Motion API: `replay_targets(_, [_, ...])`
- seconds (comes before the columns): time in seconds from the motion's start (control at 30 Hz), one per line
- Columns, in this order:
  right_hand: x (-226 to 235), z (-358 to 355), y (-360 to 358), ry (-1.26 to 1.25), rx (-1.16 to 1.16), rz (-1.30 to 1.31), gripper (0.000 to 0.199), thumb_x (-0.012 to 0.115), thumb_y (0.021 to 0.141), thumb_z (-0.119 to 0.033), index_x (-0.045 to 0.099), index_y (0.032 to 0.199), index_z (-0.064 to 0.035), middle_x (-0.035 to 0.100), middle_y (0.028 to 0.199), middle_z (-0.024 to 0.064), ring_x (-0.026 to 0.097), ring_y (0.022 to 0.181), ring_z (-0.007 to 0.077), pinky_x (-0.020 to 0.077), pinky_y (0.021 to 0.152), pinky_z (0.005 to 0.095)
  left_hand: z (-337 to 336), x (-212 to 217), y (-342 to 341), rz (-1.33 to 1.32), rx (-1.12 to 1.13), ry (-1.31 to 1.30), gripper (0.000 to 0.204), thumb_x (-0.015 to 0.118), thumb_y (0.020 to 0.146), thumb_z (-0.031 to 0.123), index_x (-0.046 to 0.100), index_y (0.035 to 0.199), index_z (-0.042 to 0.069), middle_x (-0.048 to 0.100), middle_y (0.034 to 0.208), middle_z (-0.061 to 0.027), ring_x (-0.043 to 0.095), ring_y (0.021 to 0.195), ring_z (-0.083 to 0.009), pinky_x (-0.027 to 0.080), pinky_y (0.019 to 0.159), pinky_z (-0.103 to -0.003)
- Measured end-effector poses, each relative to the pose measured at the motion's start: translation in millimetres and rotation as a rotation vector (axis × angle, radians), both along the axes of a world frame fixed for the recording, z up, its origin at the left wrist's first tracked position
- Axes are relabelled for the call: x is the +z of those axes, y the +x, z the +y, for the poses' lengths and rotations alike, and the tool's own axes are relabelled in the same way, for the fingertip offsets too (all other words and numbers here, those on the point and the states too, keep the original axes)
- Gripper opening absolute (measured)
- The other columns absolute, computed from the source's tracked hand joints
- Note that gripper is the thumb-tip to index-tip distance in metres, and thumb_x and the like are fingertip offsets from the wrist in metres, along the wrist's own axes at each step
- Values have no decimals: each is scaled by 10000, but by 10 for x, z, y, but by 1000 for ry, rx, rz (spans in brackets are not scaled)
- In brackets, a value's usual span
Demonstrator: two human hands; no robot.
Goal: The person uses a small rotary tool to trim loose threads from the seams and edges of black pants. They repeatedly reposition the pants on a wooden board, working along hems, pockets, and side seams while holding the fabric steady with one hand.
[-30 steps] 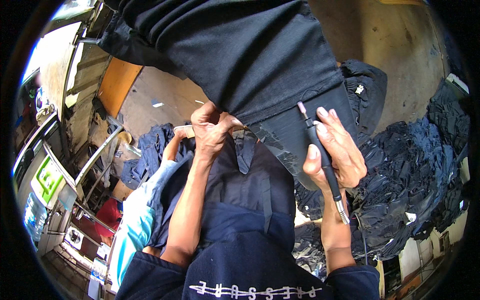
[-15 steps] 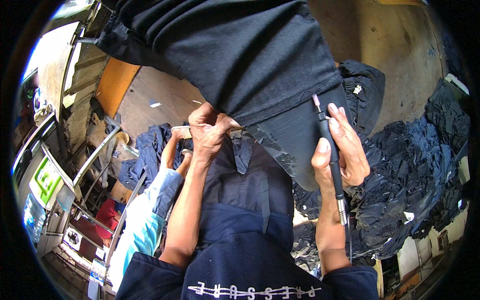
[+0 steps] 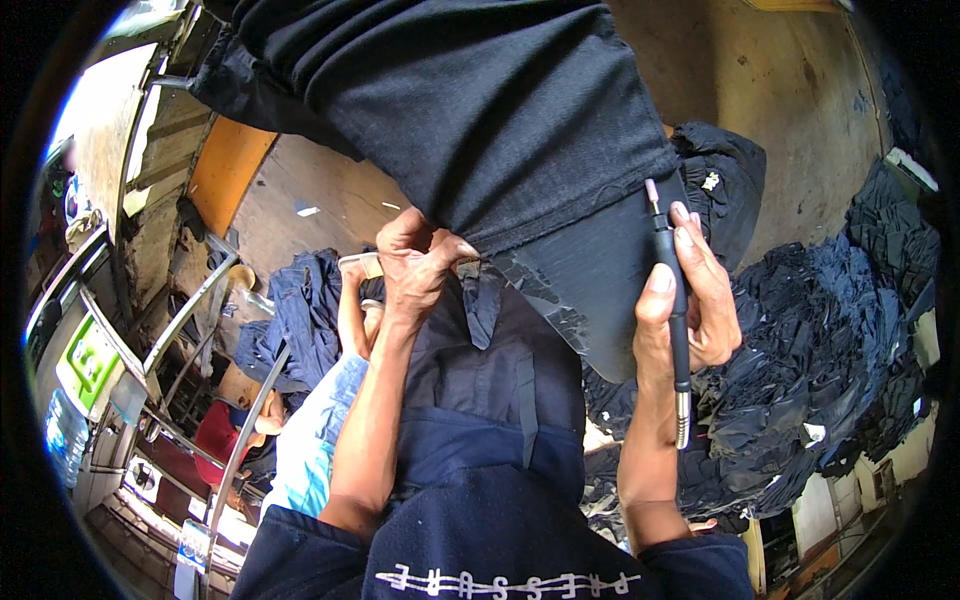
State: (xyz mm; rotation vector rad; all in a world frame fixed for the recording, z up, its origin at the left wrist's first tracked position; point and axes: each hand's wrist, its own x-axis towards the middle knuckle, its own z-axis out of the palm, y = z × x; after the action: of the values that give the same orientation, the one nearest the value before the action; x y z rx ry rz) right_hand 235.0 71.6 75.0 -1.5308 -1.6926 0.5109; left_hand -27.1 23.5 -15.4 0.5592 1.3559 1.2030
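Two hands share this: black jeans leg hangs stretched above my fingers, left hand pinching its frayed hem taut, right hand wrapped around the pen-like grinding tool. I'd judge a tight hem and light tip pressure matter most.

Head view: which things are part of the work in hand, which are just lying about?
In use:
- left hand gripping dark garment hem
- right hand holding pen-like tool against it

Lying about:
- dark clothes pile
- blue jeans
- metal rack
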Motion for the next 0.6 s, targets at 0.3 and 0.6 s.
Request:
replay_targets(0.3, [13, -18, -11, 6, 120, 42, 341, 726, 868, -19, 761, 1197, 65, 793, 1070, 251, 781, 1116, 439, 601, 1049, 598, 4, 85, 0, -13, -10, -59, 140, 753, 882, -124, 646, 910, -38, 702, 711, -69, 722, 636, -142, 582, 604, -270])
replay_targets(0.6, [7, 2, -35, 28, 214, 55, 314, 731, 854, -45, 788, 1144, 61, 800, 1065, 243, 794, 1087, 425, 622, 1025, 572, -7, 51, 14, -133, 35, -28, 178, 781, 881, -129, 690, 1026, -79, 748, 815, -97, 767, 729, -181, 623, 669, -291])
